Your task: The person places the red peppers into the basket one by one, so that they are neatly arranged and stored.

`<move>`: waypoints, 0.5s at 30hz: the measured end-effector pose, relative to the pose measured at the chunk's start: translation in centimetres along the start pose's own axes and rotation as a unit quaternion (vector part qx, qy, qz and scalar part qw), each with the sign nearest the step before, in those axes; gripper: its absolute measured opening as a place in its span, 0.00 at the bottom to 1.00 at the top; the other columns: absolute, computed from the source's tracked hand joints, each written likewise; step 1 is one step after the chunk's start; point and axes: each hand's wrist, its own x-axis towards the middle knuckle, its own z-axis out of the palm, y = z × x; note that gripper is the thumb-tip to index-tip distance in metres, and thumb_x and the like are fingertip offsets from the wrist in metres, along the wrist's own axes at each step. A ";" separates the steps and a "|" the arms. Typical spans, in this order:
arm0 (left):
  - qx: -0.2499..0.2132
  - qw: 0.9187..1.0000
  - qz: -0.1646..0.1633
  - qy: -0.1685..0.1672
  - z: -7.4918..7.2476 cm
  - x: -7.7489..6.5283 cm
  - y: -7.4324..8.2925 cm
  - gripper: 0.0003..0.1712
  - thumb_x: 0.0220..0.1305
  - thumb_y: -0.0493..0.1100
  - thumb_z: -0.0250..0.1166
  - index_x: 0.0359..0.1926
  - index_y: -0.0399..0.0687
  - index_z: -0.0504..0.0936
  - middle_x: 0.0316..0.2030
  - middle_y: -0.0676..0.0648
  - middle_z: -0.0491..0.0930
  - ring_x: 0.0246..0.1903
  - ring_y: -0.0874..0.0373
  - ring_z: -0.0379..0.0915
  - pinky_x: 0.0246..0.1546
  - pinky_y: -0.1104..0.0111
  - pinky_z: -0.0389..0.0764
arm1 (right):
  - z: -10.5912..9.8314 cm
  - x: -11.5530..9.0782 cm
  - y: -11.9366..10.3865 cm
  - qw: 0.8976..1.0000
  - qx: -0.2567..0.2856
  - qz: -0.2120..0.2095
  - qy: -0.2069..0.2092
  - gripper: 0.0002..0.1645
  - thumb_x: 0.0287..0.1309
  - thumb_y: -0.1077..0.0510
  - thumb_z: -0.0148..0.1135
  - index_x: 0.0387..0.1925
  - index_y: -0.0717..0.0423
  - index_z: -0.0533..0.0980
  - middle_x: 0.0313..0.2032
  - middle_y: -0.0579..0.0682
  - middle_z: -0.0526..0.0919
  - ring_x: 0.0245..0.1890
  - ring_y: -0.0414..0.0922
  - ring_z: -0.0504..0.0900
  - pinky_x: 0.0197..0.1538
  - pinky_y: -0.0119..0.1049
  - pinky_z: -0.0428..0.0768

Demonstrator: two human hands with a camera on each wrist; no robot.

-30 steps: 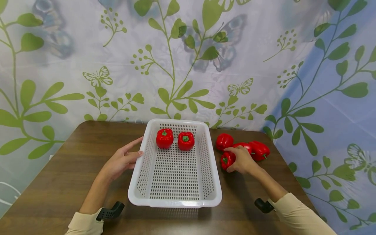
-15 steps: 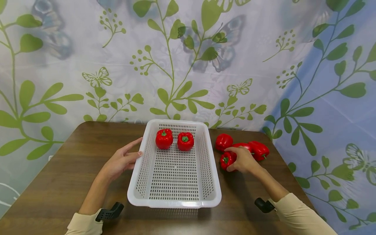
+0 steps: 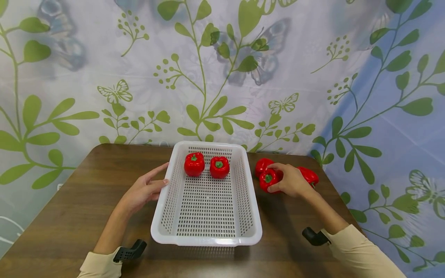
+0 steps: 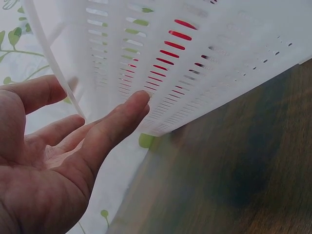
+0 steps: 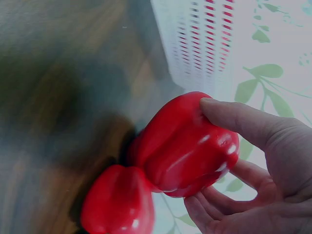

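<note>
My right hand grips a red bell pepper with a green stem, just right of a white slotted basket. In the right wrist view, thumb and fingers pinch this raised pepper from both sides. Inside the basket, two more red bell peppers sit side by side near the far end: the left pepper and the right pepper. My left hand rests against the basket's left side, its fingers fairly straight. Through the slots in the left wrist view, red shows in the wall.
Right of the basket, one red pepper lies behind the gripped one and another pepper lies beyond my hand, partly covered. A brown wooden table carries everything. A leaf-patterned cloth hangs behind it.
My right hand has lifted the bell pepper slightly, moving away from the table's near edge, and now covers more of the peppers behind it. My left hand and the basket stay in place.
</note>
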 end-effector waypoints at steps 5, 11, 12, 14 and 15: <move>-0.002 1.000 0.002 0.003 -0.1 0.0 -0.2 0.37 0.68 0.42 0.58 0.73 0.57 0.53 0.58 0.29 0.71 0.49 0.36 0.77 0.43 0.50 0.81 | -1.0 0.2 -0.9 1.000 0.011 0.003 0.006 0.44 0.41 0.49 0.76 0.61 0.53 0.70 0.55 0.59 0.76 0.53 0.58 0.74 0.52 0.60 0.74; 0.003 1.000 0.003 0.004 -0.1 0.0 -0.3 0.37 0.68 0.42 0.58 0.73 0.57 0.53 0.58 0.29 0.71 0.48 0.36 0.77 0.42 0.50 0.81 | -2.0 0.2 -2.1 1.000 0.014 0.015 0.023 0.43 0.43 0.48 0.75 0.62 0.51 0.69 0.54 0.60 0.76 0.54 0.59 0.72 0.53 0.62 0.72; 0.003 1.000 0.003 0.004 -0.1 0.0 -0.3 0.37 0.68 0.42 0.58 0.73 0.57 0.54 0.58 0.29 0.71 0.48 0.37 0.77 0.42 0.50 0.81 | -2.1 0.2 -2.3 0.999 0.015 0.016 0.025 0.43 0.43 0.48 0.74 0.62 0.51 0.69 0.54 0.60 0.76 0.54 0.59 0.72 0.53 0.62 0.72; 0.006 1.000 0.005 0.004 -0.1 0.1 -0.3 0.37 0.68 0.42 0.58 0.73 0.57 0.54 0.58 0.29 0.70 0.48 0.37 0.77 0.42 0.50 0.81 | -2.4 0.2 -2.7 0.999 0.015 0.018 0.029 0.43 0.44 0.47 0.74 0.62 0.51 0.68 0.54 0.60 0.76 0.54 0.59 0.72 0.52 0.61 0.73; 0.006 1.000 0.005 0.004 -0.1 0.1 -0.3 0.37 0.68 0.42 0.58 0.73 0.57 0.54 0.58 0.29 0.70 0.48 0.37 0.78 0.42 0.50 0.81 | -2.6 0.3 -2.9 0.999 0.014 0.020 0.031 0.43 0.44 0.47 0.74 0.62 0.50 0.68 0.54 0.60 0.75 0.53 0.59 0.72 0.52 0.60 0.73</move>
